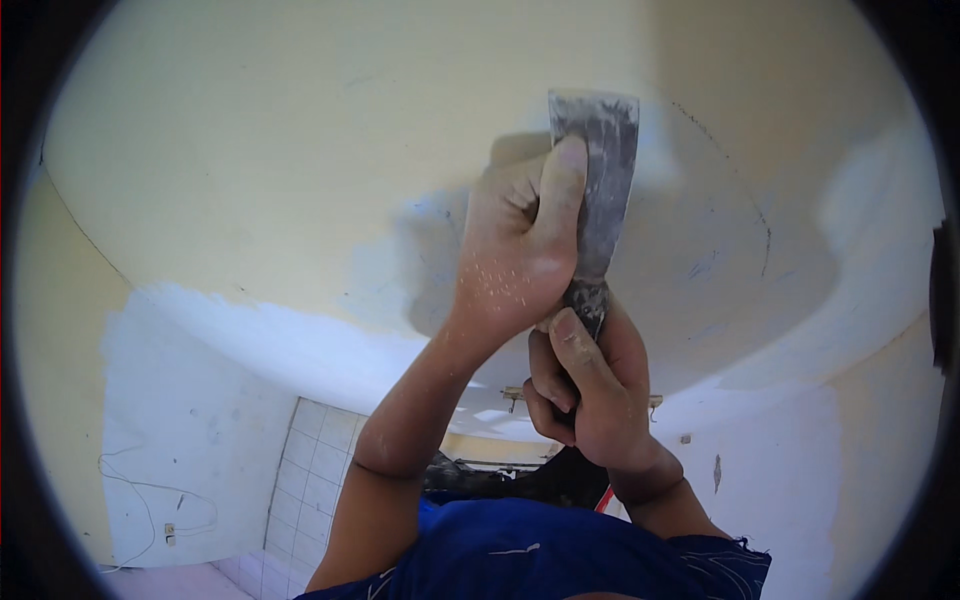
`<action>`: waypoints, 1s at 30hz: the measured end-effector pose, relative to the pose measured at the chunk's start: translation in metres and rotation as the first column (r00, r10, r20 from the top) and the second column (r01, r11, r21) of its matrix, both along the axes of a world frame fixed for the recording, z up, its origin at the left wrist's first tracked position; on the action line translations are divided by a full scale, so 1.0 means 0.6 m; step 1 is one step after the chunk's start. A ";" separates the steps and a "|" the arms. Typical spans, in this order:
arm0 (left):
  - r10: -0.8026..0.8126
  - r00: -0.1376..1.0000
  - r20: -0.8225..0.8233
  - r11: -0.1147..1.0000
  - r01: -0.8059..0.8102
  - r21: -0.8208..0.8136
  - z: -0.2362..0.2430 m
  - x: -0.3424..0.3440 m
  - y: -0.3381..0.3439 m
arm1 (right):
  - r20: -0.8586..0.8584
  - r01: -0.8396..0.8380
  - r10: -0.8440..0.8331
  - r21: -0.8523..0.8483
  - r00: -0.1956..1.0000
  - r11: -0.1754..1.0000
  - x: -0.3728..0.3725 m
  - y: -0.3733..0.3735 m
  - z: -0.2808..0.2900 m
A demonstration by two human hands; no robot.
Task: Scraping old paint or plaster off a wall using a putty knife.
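Observation:
A putty knife (pixel 607 190) with a wide grey metal blade, smeared with whitish filler, points upward in front of me. My right hand (pixel 610 390) is closed around its dark handle, thumb along the front. Higher up, my left hand (pixel 520 240) grips the blade's left side, its thumb pressed flat on the metal and the other fingers curled or hidden behind. Pale dust and crumbs cling to the left wrist and thumb. Behind the blade is a cream-coloured surface (pixel 300 130) with bluish-white filler patches; whether the blade touches it, I cannot tell.
White wall (pixel 190 390) with a thin loose cable (pixel 150 500) lies at lower left, beside a strip of white tiles (pixel 310 450). A dark object (pixel 942 300) sits at the right rim. Below the hands, a small fixture (pixel 515 394) is partly hidden.

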State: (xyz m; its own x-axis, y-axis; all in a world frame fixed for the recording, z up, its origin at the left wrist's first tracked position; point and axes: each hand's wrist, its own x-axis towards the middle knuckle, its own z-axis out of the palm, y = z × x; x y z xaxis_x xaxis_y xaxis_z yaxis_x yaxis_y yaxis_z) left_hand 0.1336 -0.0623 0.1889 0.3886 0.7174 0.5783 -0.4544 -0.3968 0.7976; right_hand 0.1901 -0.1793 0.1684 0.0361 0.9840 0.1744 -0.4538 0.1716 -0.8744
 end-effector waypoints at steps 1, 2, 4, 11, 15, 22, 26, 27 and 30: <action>0.065 0.998 -0.028 0.998 -0.064 0.028 -0.015 0.002 0.001 | 0.031 0.055 -0.054 -0.017 0.998 0.998 -0.004 0.000 -0.009; 0.131 0.990 -0.053 0.990 -0.128 0.058 -0.029 0.004 0.000 | 0.063 0.111 -0.109 -0.032 0.992 0.993 -0.007 -0.002 -0.018; 0.133 0.991 -0.032 0.991 -0.131 0.041 -0.055 0.009 -0.004 | 0.081 0.110 -0.107 -0.041 0.991 0.993 -0.007 -0.005 -0.037; 0.088 0.996 0.002 0.995 -0.088 0.035 0.000 0.002 -0.003 | 0.067 0.028 -0.023 -0.074 0.997 0.997 0.012 -0.004 0.011; 0.047 0.998 0.046 0.999 -0.047 -0.003 -0.007 0.009 0.002 | 0.014 0.025 -0.024 -0.024 1.000 0.999 0.008 0.005 -0.008; 0.126 0.991 -0.052 0.992 -0.124 0.040 -0.033 0.004 0.005 | -0.007 0.052 -0.053 -0.095 0.999 0.994 -0.002 -0.002 -0.016; 0.057 0.998 -0.018 0.998 -0.057 0.009 0.017 -0.001 -0.005 | -0.001 0.009 -0.009 -0.041 1.000 0.999 0.003 -0.007 0.015; 0.029 1.000 -0.013 1.000 -0.029 0.010 0.021 -0.003 -0.001 | 0.008 0.007 -0.007 -0.001 1.000 1.000 0.003 0.000 0.013; 0.130 0.991 -0.039 0.989 -0.127 0.078 -0.031 0.001 0.005 | -0.020 0.046 -0.048 -0.065 0.999 0.997 -0.004 0.002 -0.026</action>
State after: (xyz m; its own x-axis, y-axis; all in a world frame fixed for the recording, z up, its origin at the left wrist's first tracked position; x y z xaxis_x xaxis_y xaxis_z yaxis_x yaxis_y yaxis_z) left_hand 0.1343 -0.0594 0.1704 0.3224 0.7182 0.6167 -0.3611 -0.5089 0.7815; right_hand 0.1877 -0.1781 0.1530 0.0859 0.9903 0.1094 -0.4658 0.1370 -0.8742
